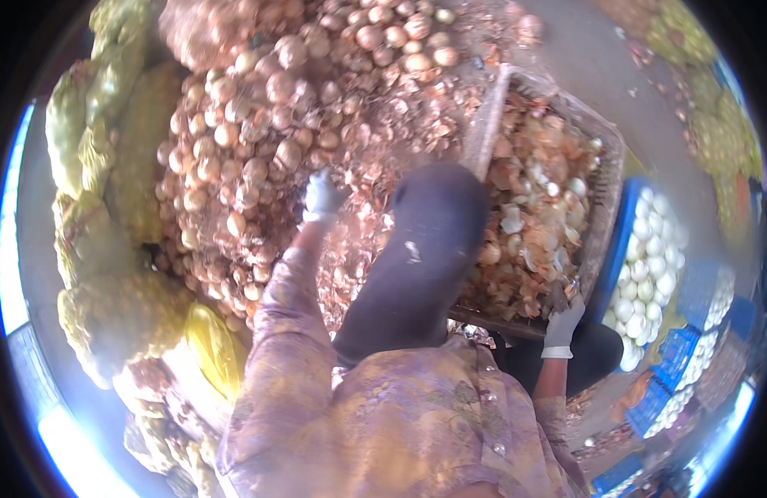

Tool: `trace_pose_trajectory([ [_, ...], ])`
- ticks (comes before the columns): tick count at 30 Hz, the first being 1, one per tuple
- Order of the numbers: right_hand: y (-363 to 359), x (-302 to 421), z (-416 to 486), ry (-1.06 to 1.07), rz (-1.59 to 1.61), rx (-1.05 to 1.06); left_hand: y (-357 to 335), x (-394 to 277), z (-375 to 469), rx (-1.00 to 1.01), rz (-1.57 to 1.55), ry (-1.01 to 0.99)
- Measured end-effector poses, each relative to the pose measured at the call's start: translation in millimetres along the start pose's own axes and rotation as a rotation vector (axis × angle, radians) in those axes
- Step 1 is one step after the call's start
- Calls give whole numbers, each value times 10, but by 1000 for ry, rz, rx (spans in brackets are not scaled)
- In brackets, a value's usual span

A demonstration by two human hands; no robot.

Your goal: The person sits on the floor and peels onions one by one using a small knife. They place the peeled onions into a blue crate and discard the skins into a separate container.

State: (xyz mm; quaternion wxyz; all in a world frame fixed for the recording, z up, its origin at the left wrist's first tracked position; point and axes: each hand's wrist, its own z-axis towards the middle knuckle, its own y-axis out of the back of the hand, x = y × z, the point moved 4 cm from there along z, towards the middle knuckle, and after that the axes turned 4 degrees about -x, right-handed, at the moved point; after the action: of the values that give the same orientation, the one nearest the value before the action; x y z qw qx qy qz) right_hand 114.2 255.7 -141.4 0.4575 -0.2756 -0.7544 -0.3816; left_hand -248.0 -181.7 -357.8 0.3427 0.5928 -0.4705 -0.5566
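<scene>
My left hand [323, 195], in a white glove, reaches to the right edge of a heap of unpeeled onions [228, 134]; it is blurred, and whether it holds anything cannot be told. Loose onion skins [365, 218] lie around it. My right hand [564, 320], gloved too, is at the near right corner of a worn crate [607, 168] filled with onion skins [539, 205]. Something small and dark, perhaps a tool, shows by its fingers, too unclear to name. My bent knee lies between the two hands.
A blue crate of peeled white onions [645, 267] stands right of the skins' crate, with several blue crates [676, 361] beyond. Filled mesh sacks [116, 249] line the left side, near a yellow bag [212, 352]. More sacks [726, 137] lie at the upper right.
</scene>
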Motion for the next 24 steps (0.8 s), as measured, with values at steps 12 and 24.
trace_pose_trajectory([
  [12,-340,158,-124,1,-325,113,204,-945,45,-176,-353,-218],
  [24,-404,240,-128,185,-574,135,66,-992,-334,469,-27,-476],
])
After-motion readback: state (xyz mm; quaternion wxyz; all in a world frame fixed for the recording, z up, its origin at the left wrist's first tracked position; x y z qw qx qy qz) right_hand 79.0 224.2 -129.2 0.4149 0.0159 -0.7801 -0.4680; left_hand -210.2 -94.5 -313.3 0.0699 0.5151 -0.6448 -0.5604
